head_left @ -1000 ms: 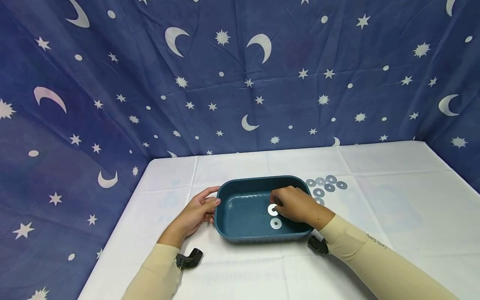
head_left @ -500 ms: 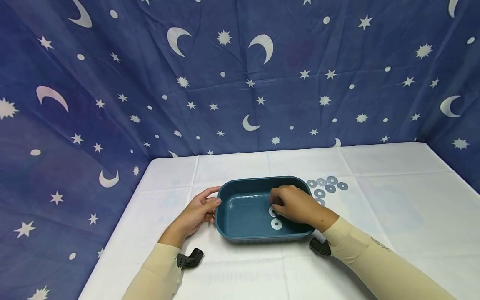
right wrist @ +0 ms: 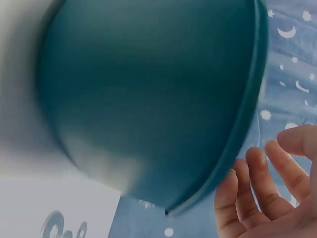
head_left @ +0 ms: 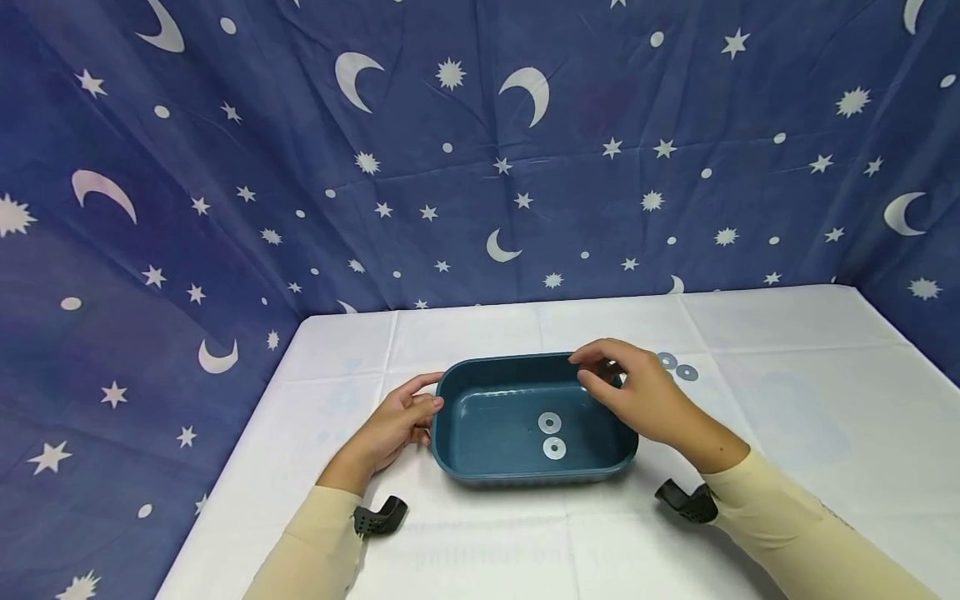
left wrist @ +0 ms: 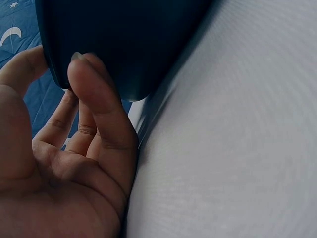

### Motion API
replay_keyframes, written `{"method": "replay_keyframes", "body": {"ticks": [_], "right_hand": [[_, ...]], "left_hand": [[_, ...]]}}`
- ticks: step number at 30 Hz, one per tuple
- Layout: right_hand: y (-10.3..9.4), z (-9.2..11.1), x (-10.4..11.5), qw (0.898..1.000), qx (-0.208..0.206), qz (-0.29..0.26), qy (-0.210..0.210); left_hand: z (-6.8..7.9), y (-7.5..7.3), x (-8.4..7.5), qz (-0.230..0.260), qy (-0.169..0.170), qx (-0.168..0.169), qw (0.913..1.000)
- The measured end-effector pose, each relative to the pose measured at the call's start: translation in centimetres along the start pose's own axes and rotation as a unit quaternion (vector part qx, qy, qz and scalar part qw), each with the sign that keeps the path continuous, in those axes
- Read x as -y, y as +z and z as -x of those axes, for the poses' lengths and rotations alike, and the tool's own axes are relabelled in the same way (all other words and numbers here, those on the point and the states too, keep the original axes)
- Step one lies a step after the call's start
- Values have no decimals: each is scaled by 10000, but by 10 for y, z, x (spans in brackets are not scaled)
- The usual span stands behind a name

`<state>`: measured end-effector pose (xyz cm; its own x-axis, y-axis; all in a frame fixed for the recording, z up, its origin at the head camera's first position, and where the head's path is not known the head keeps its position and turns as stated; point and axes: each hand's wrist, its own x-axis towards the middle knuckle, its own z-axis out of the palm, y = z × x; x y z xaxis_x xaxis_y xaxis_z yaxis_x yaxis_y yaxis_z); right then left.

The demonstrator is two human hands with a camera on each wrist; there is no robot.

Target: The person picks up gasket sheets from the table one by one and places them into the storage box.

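Note:
A dark teal plastic tub (head_left: 487, 479) sits on the white-covered table. Two flat metal washers lie on its floor, a back washer (head_left: 550, 414) and a front washer (head_left: 555, 440), nearly touching. My left hand (head_left: 390, 427) rests against the tub's left end, thumb and index fingertip at the rim; in the left wrist view its fingers (left wrist: 58, 116) touch the outer wall. Over the tub's right rim hovers my right hand (head_left: 648, 396), fingers loosely bent, nothing between them. In the right wrist view its fingertips are beside the tub's rim (right wrist: 250, 91).
More grey washers (head_left: 687, 372) lie on the table right of the tub, partly hidden behind my right hand. Each wrist carries a black camera mount (head_left: 382, 517). A blue curtain (head_left: 420, 167) with moons and stars stands behind and beside the white tablecloth (head_left: 495, 550).
My right hand has let go of the back washer on the tub's floor and risen toward the right, over the rim. The left hand stays at the tub's left end.

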<state>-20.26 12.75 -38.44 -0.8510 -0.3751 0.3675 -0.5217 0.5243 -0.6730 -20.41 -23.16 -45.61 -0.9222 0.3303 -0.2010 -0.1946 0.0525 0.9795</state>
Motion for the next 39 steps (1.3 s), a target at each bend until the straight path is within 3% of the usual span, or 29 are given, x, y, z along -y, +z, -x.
{"method": "replay_keyframes", "body": {"ticks": [13,19,27,39], "right_hand": [[-16,18,-26,9955,-832,425,171],[-22,20,-40,9938,-916,510,365],[-28,20,-53,9935,-595,600,769],[-29,23,-73,9879,538,793,1224]], "left_hand": [[1,1,-1,-15,-6,-5,10000],[0,1,0,0,-22,-36,10000],[0,0,-1,28,-44,-27,10000],[0,0,0,11,13,37,10000]]}}
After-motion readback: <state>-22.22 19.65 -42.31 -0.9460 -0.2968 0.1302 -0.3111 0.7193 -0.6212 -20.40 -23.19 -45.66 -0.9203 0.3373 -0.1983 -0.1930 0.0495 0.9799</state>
